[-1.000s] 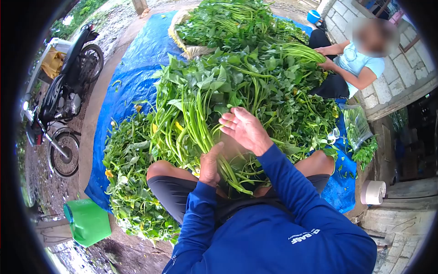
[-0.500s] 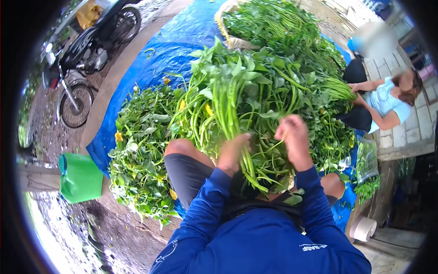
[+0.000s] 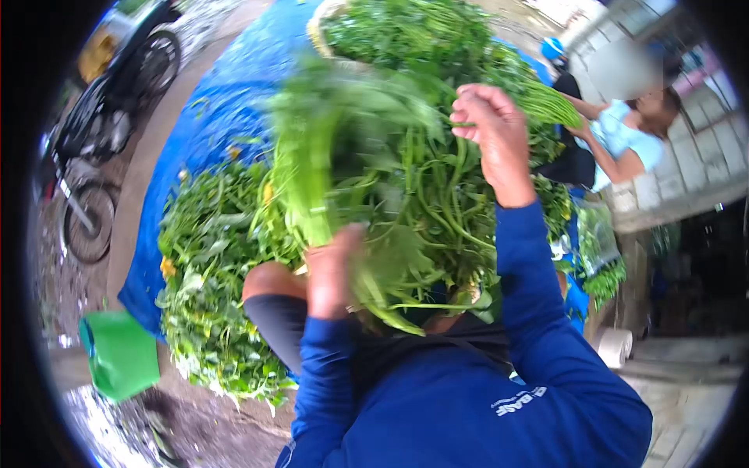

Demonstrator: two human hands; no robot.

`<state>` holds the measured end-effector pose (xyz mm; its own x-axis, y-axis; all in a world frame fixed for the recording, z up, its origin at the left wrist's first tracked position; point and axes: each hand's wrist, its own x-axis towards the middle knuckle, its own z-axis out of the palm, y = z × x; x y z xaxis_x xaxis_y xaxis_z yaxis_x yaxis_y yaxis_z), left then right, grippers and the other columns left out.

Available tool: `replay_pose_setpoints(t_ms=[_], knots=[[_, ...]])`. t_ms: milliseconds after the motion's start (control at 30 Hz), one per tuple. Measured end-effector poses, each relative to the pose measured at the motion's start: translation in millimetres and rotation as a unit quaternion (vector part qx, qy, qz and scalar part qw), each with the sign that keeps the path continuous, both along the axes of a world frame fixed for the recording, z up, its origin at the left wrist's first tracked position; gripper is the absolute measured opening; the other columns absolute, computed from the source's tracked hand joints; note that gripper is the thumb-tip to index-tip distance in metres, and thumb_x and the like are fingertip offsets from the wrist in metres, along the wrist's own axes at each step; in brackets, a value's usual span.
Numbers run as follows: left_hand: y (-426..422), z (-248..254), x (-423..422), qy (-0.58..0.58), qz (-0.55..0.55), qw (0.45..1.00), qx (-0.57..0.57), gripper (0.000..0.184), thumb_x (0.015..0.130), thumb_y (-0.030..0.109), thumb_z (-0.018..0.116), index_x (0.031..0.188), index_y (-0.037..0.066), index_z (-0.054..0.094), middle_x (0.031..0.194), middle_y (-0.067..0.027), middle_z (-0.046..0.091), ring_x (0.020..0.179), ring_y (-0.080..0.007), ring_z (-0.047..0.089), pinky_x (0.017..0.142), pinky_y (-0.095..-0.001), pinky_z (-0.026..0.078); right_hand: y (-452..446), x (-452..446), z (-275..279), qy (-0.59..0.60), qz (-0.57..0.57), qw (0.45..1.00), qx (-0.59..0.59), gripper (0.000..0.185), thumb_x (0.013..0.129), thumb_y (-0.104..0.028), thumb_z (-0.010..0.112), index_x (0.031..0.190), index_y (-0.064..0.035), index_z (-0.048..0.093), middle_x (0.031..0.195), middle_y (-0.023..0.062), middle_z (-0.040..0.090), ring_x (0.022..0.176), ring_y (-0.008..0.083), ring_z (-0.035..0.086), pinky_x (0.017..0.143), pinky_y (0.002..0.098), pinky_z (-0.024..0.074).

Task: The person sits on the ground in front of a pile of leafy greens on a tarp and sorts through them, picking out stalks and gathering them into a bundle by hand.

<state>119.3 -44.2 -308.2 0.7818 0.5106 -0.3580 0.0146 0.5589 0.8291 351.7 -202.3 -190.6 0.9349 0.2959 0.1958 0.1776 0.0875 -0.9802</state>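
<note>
My left hand (image 3: 331, 269), smeared by motion, is wrapped round the lower stems of a bunch of leafy greens (image 3: 308, 171). The bunch stands roughly upright, its blurred leafy tops pointing away from me and its cut ends hanging toward my lap. My right hand (image 3: 491, 129) is raised over the heap, fingers curled in a pinch on what looks like a thin green stem. A large heap of loose leafy stems (image 3: 445, 199) lies in front of my crossed legs. Left of my knee spreads a lower pile of leaves (image 3: 211, 273) with some yellow ones.
A blue tarp (image 3: 226, 117) lies under the greens. An open sack (image 3: 316, 31) of greens stands at the back. A co-worker (image 3: 628, 136) on the right holds a bunch of stems. A green container (image 3: 121, 355) and a motorcycle (image 3: 101, 132) are on the left.
My left hand has swung the bunch leftward. My right hand has risen and moved away from the bunch, forward over the heap. The view has shifted slightly.
</note>
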Motion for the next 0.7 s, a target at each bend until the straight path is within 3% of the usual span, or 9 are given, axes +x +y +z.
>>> replay_pose_setpoints(t_ms=[33,167,233,300,333,433,500,600,700], knots=[[15.8,2.1,-3.8,-0.017,0.047,0.999,0.007,0.016,0.093,0.019,0.081,0.087,0.009,0.07,0.077,-0.0018,0.065,0.068,-0.0127,0.062,0.064,-0.0276,0.05,-19.2,22.4,-24.2,0.014,-0.042,0.998,-0.05,0.026,0.1,-0.025,0.075,0.117,-0.0046,0.073,0.098,0.0019,0.073,0.082,0.0115,0.069,0.072,0.0278,0.0577],[58.2,4.3,-10.8,-0.061,0.119,0.99,-0.046,0.017,0.095,0.015,0.077,0.088,0.004,0.067,0.072,-0.0034,0.062,0.064,-0.0156,0.06,0.063,-0.0282,0.051,-84.7,81.1,-109.6,0.052,-0.17,0.975,-0.135,0.014,0.098,-0.012,0.071,0.11,-0.0068,0.072,0.088,-0.0018,0.069,0.071,0.0067,0.065,0.062,0.0243,0.0541],[56.7,0.9,-8.5,-0.056,0.143,0.986,-0.068,0.019,0.096,0.016,0.077,0.088,0.004,0.064,0.073,-0.0041,0.06,0.063,-0.0159,0.058,0.062,-0.0281,0.05,-110.3,109.0,-149.9,0.039,-0.244,0.948,-0.203,0.017,0.096,-0.017,0.07,0.104,-0.0039,0.076,0.085,0.008,0.076,0.075,0.0179,0.072,0.065,0.0352,0.0568],[50.1,-5.6,-7.9,-0.044,0.123,0.989,-0.064,0.019,0.096,0.016,0.076,0.089,0.004,0.064,0.074,-0.0042,0.06,0.065,-0.0162,0.059,0.062,-0.0287,0.05,-117.9,116.8,-170.8,-0.194,-0.292,0.873,-0.339,0.017,0.094,-0.018,0.068,0.098,-0.005,0.078,0.087,0.016,0.078,0.081,0.0319,0.076,0.073,0.0424,0.0592],[44.0,-8.1,-4.6,-0.027,0.12,0.991,-0.055,0.018,0.096,0.016,0.076,0.089,0.005,0.063,0.073,-0.0044,0.06,0.065,-0.0165,0.06,0.062,-0.0292,0.051,-108.0,109.5,-163.0,-0.198,-0.288,0.87,-0.349,0.018,0.093,-0.017,0.065,0.097,-0.0056,0.078,0.095,0.0194,0.077,0.09,0.0412,0.074,0.082,0.0458,0.0599],[28.9,-12.0,4.4,-0.001,0.065,0.996,-0.053,0.019,0.095,0.018,0.076,0.088,0.005,0.064,0.073,-0.0049,0.061,0.063,-0.017,0.06,0.063,-0.03,0.051,-93.6,119.8,-160.3,-0.318,-0.229,0.824,-0.409,0.016,0.095,-0.015,0.065,0.102,-0.0084,0.077,0.103,0.0162,0.077,0.102,0.0389,0.071,0.091,0.0479,0.0573],[17.3,-13.4,13.5,-0.004,0.039,0.999,-0.035,0.021,0.094,0.019,0.076,0.082,0.005,0.064,0.074,-0.0057,0.062,0.064,-0.0173,0.061,0.063,-0.0311,0.052,-87.2,134.4,-162.5,-0.343,-0.178,0.815,-0.432,0.013,0.096,-0.017,0.066,0.101,-0.0082,0.075,0.104,0.0153,0.075,0.103,0.0393,0.068,0.091,0.0502,0.0558],[3.3,-7.9,22.6,0.037,-0.005,0.999,-0.003,0.021,0.093,0.021,0.078,0.087,0.003,0.067,0.075,-0.0057,0.063,0.065,-0.0179,0.061,0.063,-0.0301,0.05,-72.1,154.3,-166.1,-0.356,-0.106,0.797,-0.476,0.017,0.096,-0.021,0.067,0.1,-0.007,0.075,0.106,0.0168,0.075,0.104,0.0396,0.068,0.092,0.0496,0.0555],[-3.9,-14.0,27.7,0.03,-0.023,0.999,-0.023,0.02,0.094,0.019,0.077,0.087,0.004,0.066,0.074,-0.0057,0.063,0.065,-0.0174,0.061,0.062,-0.0307,0.052,-58.9,162.9,-170.9,-0.347,-0.077,0.726,-0.588,0.021,0.096,-0.024,0.066,0.099,-0.0057,0.075,0.107,0.018,0.074,0.103,0.0399,0.068,0.092,0.0496,0.0556]])
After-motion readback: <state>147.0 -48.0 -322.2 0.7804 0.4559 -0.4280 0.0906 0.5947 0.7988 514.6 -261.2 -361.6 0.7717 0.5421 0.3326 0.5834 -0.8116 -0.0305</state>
